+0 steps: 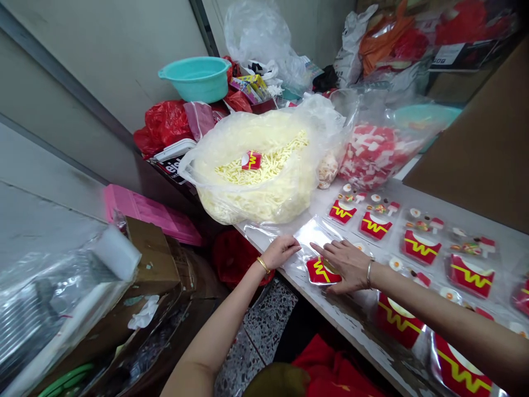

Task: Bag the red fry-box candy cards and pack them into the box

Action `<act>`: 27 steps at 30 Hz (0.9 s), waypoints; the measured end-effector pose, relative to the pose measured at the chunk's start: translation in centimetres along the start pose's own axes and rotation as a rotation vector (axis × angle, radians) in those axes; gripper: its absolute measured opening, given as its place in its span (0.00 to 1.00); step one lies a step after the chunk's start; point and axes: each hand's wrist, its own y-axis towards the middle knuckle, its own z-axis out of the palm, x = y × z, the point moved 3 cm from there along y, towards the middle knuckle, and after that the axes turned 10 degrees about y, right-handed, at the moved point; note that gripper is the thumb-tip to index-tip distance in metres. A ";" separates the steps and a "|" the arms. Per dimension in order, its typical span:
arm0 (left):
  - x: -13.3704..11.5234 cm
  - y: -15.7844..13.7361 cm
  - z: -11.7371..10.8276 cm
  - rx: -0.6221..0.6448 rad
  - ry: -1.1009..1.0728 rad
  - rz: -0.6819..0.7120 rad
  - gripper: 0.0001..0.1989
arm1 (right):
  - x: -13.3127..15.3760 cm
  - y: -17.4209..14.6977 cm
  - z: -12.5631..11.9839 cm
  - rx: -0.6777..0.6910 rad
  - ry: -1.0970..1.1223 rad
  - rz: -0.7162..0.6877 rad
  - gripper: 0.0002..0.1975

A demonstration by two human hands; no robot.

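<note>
My left hand [283, 252] is closed at the near edge of the table, its fingers pinched on the edge of a clear plastic bag [303, 234]. My right hand [347, 264] lies with fingers stretched out over a red fries box piece with a yellow zigzag [319, 271], touching its right side and partly covering it. Just beyond both hands stands a large clear bag [248, 204] full of pale yellow fry-shaped pieces [273, 165]. Another red fries box piece [251, 160] rests on top of them.
Several clear packs with red boxes and small food-shaped pieces [375, 225] lie in rows to the right. Behind them are a bag of red and white pieces [370, 157] and a brown cardboard panel [475, 143]. A turquoise basin [198, 80] sits at the back; cardboard boxes [152, 259] stand left.
</note>
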 end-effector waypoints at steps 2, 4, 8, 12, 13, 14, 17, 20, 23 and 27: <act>0.1 0.1 -0.4 0.012 0.037 0.005 0.14 | 0.1 -0.1 -0.1 -0.004 -0.012 0.012 0.59; 0.0 0.3 -0.6 0.026 0.071 0.024 0.15 | 0.2 -0.1 -0.2 -0.019 -0.022 0.020 0.58; -1.4 0.6 -0.2 0.058 0.193 0.136 0.14 | 0.7 0.2 0.0 -0.030 -0.052 0.036 0.59; -3.1 -0.2 0.2 0.002 0.262 0.088 0.14 | 1.2 0.5 0.4 -0.050 -0.085 0.059 0.54; -3.5 -0.6 0.4 -0.015 0.282 0.068 0.16 | 1.3 0.6 0.4 -0.056 -0.092 0.063 0.52; -4.0 -0.9 0.7 -0.027 0.312 0.053 0.19 | 1.5 0.6 0.5 -0.060 -0.098 0.067 0.51; -5.1 -1.6 2.0 -0.051 0.468 -0.005 0.20 | 1.9 0.5 0.9 -0.078 -0.100 0.087 0.52; -5.4 -1.9 3.1 -0.081 0.589 -0.103 0.13 | 2.3 0.4 1.2 -0.109 -0.089 0.111 0.52; -5.3 -2.5 3.1 -0.132 0.633 -0.153 0.11 | 2.7 0.4 1.5 -0.134 -0.080 0.129 0.51; -4.6 -4.3 1.9 -0.242 0.702 -0.314 0.12 | 2.8 0.5 1.9 -0.155 -0.057 0.174 0.51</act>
